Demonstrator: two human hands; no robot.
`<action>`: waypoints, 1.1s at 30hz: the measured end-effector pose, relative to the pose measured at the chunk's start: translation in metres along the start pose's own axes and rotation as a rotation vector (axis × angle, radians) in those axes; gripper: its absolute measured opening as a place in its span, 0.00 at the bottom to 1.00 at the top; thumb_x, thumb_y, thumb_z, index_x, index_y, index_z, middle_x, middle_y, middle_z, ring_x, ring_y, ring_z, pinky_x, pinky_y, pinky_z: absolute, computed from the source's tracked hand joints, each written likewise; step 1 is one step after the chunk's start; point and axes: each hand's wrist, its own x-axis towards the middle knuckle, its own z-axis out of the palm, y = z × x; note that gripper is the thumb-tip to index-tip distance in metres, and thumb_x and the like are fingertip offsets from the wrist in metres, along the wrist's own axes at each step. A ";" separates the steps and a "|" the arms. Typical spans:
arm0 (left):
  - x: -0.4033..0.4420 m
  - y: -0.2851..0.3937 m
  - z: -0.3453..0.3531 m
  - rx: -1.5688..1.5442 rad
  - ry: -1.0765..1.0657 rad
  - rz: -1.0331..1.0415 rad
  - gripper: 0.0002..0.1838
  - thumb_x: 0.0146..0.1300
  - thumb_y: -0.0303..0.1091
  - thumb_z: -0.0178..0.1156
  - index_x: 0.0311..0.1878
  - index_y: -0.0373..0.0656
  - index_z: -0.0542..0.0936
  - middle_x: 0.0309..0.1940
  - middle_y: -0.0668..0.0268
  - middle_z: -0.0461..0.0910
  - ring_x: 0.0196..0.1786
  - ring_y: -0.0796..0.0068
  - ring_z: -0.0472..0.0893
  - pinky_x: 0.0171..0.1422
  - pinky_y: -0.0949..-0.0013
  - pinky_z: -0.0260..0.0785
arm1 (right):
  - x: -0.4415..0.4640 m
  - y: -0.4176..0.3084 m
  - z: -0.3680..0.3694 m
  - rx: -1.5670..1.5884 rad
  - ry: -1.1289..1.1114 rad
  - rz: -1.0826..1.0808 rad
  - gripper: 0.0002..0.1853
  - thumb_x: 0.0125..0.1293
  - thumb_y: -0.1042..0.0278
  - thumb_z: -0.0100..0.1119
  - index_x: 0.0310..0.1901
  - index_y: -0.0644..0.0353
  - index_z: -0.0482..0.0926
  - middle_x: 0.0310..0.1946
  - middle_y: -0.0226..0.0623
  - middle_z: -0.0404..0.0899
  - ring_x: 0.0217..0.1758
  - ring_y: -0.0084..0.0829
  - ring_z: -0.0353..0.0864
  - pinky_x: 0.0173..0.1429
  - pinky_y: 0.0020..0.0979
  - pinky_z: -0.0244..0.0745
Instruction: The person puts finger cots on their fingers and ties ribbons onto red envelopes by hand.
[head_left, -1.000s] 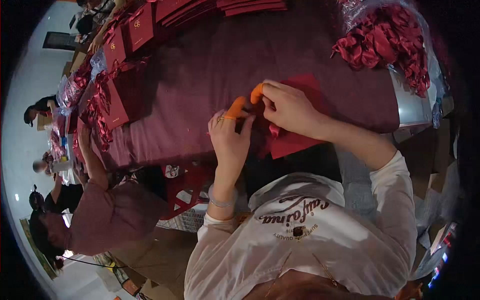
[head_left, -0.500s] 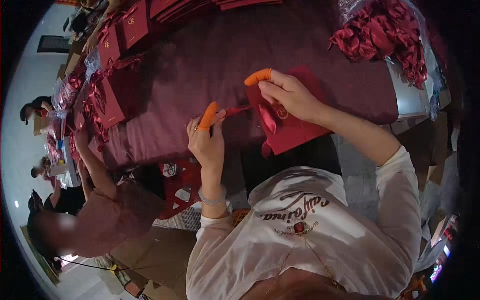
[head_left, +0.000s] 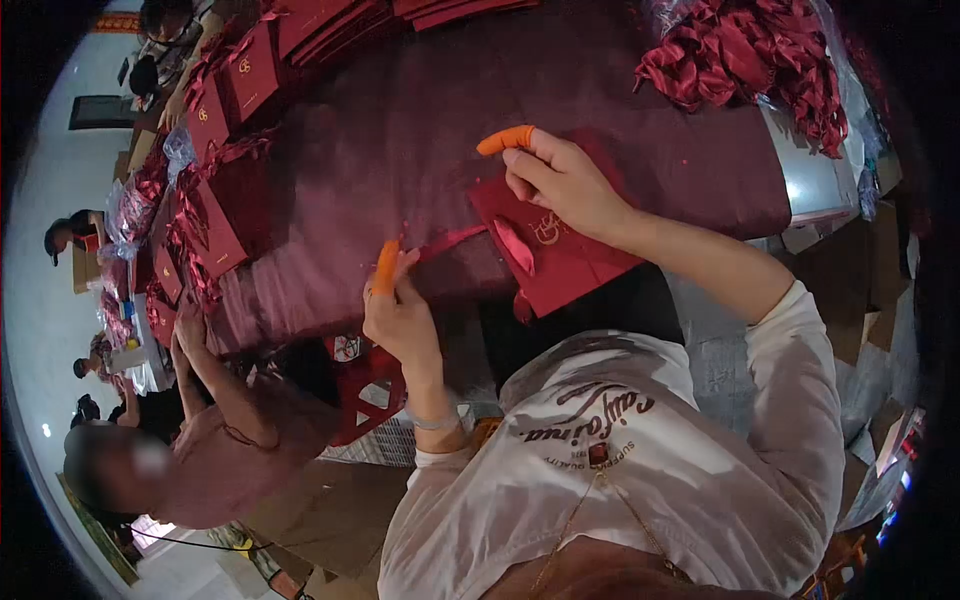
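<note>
A dark red paper gift bag with a gold emblem lies tilted near the table's front edge. A red ribbon stretches left from it, and a broader satin loop rests on its face. My left hand is closed, pinching the ribbon's far end between thumb and forefinger. Over the bag's upper part, my right hand has curled fingers with thumb and forefinger close together; whatever they hold cannot be made out. Each forefinger wears an orange finger cot.
A heap of red ribbons in clear plastic lies at the back right. More red bags and ribbons line the left side, with stacked bags behind. A co-worker sits at the left; other people are farther off.
My left hand has moved down and slightly left, drawing the ribbon out longer. The right hand has shifted slightly left. The co-worker's arms have come lower, and the whole view has tilted a little.
</note>
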 end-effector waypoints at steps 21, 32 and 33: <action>0.050 0.065 -0.007 -0.631 -0.227 -0.238 0.37 0.54 0.26 0.65 0.65 0.33 0.59 0.48 0.59 0.71 0.48 0.71 0.74 0.49 0.73 0.67 | -0.067 -0.047 -0.090 -0.492 0.671 -0.416 0.10 0.61 0.70 0.59 0.43 0.60 0.79 0.30 0.30 0.76 0.29 0.19 0.71 0.33 0.20 0.66; -0.025 0.098 0.011 -0.595 -0.234 0.238 0.15 0.51 0.21 0.64 0.44 0.35 0.77 0.35 0.58 0.79 0.39 0.62 0.78 0.45 0.68 0.69 | -0.030 -0.039 -0.133 -1.446 0.857 -0.370 0.10 0.49 0.58 0.67 0.28 0.51 0.78 0.36 0.29 0.70 0.46 0.35 0.70 0.48 0.40 0.62; -0.033 0.103 0.010 -0.718 -0.324 0.070 0.14 0.53 0.21 0.63 0.45 0.34 0.77 0.34 0.60 0.80 0.40 0.64 0.78 0.46 0.68 0.70 | -0.035 -0.040 -0.119 -1.424 0.842 -0.455 0.09 0.48 0.59 0.67 0.28 0.51 0.78 0.36 0.28 0.71 0.45 0.34 0.70 0.47 0.40 0.62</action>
